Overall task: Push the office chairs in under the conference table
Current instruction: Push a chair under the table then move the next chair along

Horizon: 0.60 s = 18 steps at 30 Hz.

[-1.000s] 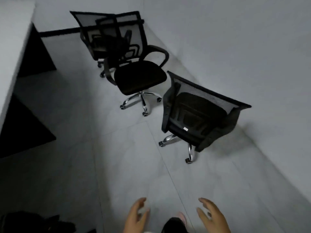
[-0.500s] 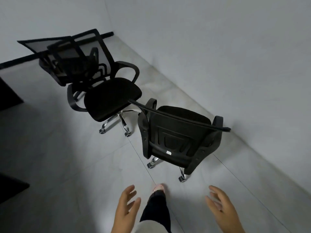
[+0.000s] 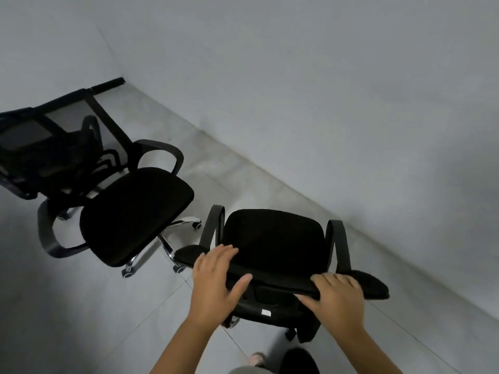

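I see a pale grey tiled floor (image 3: 113, 306) with thin grout lines running diagonally. Three black office chairs stand on it. The near chair (image 3: 272, 238) sits at about 5 o'clock from the middle of my view, on castors, close to the wall. The middle chair (image 3: 135, 214) stands just beside it at 9 o'clock, on a chrome star base. The far chair (image 3: 35, 147) is at 10 o'clock, touching or overlapping the middle one; I cannot tell which.
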Each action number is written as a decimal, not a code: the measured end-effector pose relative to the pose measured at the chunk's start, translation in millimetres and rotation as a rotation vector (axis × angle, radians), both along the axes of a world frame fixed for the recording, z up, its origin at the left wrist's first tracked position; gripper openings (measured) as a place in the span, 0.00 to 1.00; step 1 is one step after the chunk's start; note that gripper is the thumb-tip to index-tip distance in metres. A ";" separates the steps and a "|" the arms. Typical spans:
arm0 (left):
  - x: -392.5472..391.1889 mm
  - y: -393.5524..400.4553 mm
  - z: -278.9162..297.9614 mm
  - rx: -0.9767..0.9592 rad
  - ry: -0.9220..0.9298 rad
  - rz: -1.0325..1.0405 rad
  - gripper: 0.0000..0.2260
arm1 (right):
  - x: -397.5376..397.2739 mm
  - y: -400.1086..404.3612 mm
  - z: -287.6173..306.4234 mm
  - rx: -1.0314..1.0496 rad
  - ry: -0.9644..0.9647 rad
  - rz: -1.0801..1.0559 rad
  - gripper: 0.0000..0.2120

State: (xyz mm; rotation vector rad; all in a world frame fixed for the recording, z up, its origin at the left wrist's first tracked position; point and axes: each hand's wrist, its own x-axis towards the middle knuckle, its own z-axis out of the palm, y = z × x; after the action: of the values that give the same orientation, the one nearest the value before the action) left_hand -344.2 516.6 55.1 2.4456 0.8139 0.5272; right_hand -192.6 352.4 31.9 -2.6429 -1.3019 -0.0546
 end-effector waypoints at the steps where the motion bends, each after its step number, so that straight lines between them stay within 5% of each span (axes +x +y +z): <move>1: 7.1 5.5 -1.5 0.065 0.110 -0.050 0.19 | 4.6 1.1 -7.4 0.011 -0.030 0.011 0.20; 5: 28.2 9.6 -10.4 0.237 0.310 -0.200 0.32 | 35.2 -5.6 -26.6 0.120 -0.153 0.030 0.24; 11: 75.5 -14.9 -23.2 0.156 0.643 -0.344 0.29 | 110.0 -22.3 -20.9 0.098 -0.297 0.151 0.21; 18: 148.2 -89.8 -32.8 0.151 0.639 -0.141 0.26 | 220.4 -29.6 -11.3 0.162 -0.257 0.354 0.20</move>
State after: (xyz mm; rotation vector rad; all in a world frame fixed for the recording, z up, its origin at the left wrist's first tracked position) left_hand -196.1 426.8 22.3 2.8204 0.8471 -0.2801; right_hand 27.8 322.7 20.7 -2.2910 -1.7463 -0.4389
